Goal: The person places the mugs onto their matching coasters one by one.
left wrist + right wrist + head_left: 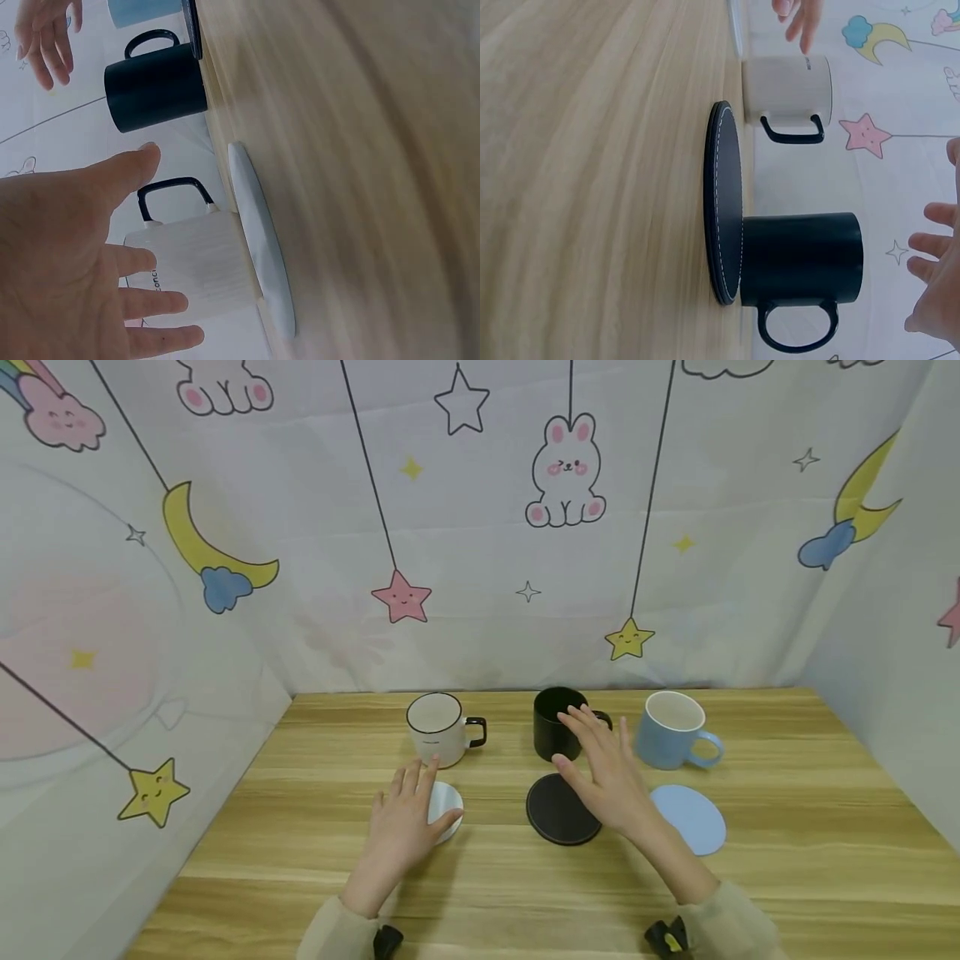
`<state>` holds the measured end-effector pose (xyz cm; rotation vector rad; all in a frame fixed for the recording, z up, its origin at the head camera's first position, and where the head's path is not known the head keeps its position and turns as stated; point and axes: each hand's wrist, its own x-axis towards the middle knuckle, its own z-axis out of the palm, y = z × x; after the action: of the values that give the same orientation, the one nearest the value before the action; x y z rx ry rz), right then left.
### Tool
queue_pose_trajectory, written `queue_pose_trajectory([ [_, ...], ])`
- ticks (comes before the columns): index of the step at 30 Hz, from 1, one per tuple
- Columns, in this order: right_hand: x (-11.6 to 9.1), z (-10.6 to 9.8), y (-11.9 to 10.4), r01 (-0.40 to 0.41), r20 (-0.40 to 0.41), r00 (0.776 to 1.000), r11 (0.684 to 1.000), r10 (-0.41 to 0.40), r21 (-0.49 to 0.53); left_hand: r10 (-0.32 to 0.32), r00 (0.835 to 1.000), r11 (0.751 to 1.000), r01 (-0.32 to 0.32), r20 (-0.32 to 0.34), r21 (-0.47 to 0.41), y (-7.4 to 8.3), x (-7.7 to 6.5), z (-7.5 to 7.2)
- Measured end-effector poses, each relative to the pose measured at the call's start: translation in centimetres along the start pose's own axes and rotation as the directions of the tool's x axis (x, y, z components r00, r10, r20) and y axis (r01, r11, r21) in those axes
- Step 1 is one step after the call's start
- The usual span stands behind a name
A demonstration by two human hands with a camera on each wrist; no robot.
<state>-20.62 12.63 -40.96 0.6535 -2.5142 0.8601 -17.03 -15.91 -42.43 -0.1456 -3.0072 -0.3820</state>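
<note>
Now the left grip (403, 825), spread, half-hides the white coaster (447, 797); right grip (611, 778), equally wide, partly covers the black mug (551, 731)!

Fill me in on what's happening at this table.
A person holds both hands open in the air, gripping nothing. The left hand is over the white coaster, near the white mug; the right hand is near the black mug and black coaster. The blue mug stands behind the blue coaster. All three mugs are upright on the table, none on a coaster.
</note>
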Motion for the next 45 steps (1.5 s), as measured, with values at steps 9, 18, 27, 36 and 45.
queue_pose_trajectory([
  [9, 0.6, 0.5, -0.2, 0.002, 0.02, 1.0, 0.999, -0.002, 0.032, 0.02, 0.998, 0.999, -0.018, 0.066, -0.031, -0.5, 0.1, 0.1],
  [18, 1.1, 1.2, -0.6, 0.023, 0.012, 1.0, 0.998, -0.024, 0.063, -0.002, 0.993, 0.999, 0.008, 0.12, -0.051, -1.2, 0.1, 0.1],
  [27, 1.6, 2.0, -0.8, 0.043, -0.022, 0.999, 0.993, -0.041, 0.11, -0.009, 0.986, 0.999, 0.017, 0.165, -0.048, -2.0, 0.2, 0.1],
  [36, 2.2, 3.0, -0.9, 0.052, -0.007, 0.999, 0.99, -0.052, 0.127, 0.002, 0.978, 0.999, 0.009, 0.21, -0.051, -2.7, 0.2, 0.1],
  [45, 3.1, 4.1, -1.5, 0.062, 0.015, 0.998, 0.983, -0.065, 0.176, 0.016, 0.972, 0.998, -0.001, 0.236, -0.062, -3.6, -0.1, -0.3],
])
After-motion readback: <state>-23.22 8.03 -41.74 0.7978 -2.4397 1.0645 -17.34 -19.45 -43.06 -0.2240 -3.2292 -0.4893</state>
